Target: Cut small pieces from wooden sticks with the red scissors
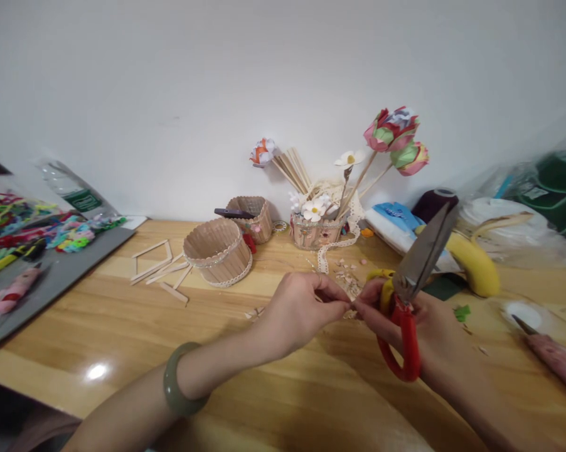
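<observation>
My left hand [295, 311], with a green bangle [178, 380] on the wrist, is pinched over the middle of the table. Its thumb and fingertips meet those of my right hand [417, 320], and whatever small piece lies between them is too hidden to name. A pair of scissors [408, 295] with red and yellow handles hangs on my right hand, blades pointing up and away. Just beyond the fingertips, small pale wood shavings [349, 276] lie scattered on the wooden table [264, 402].
A round wooden-stick basket [217, 254] and loose craft sticks [158, 267] are left of centre. Behind stand a smaller basket [259, 220] and a decorated basket [314, 232] with paper flowers [391, 129]. A banana [475, 260] and a pointed pink-handled tool [556, 361] lie right.
</observation>
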The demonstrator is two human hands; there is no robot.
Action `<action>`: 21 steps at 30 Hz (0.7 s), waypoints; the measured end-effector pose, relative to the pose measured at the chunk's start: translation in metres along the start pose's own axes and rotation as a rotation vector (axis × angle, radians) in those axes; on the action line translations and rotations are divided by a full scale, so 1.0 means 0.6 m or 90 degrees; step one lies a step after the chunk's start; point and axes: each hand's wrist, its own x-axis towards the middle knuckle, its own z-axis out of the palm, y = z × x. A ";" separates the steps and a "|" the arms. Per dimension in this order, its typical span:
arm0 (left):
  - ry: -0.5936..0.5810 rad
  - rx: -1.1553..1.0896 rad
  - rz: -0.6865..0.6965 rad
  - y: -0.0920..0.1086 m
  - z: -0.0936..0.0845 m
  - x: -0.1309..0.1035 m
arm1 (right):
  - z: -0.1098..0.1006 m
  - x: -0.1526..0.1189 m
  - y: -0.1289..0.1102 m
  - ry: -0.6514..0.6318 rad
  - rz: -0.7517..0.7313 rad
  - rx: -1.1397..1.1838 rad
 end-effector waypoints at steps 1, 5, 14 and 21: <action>-0.003 0.001 0.003 0.000 0.000 0.000 | 0.001 0.000 0.001 0.001 0.002 0.010; -0.035 -0.018 -0.006 -0.001 0.000 0.001 | 0.003 -0.003 0.009 -0.004 -0.002 0.050; -0.079 -0.189 -0.062 0.020 -0.021 0.011 | -0.001 0.003 0.006 0.012 0.043 0.042; 0.008 -0.248 0.007 0.051 -0.063 0.009 | -0.002 -0.007 0.000 -0.158 -0.054 0.000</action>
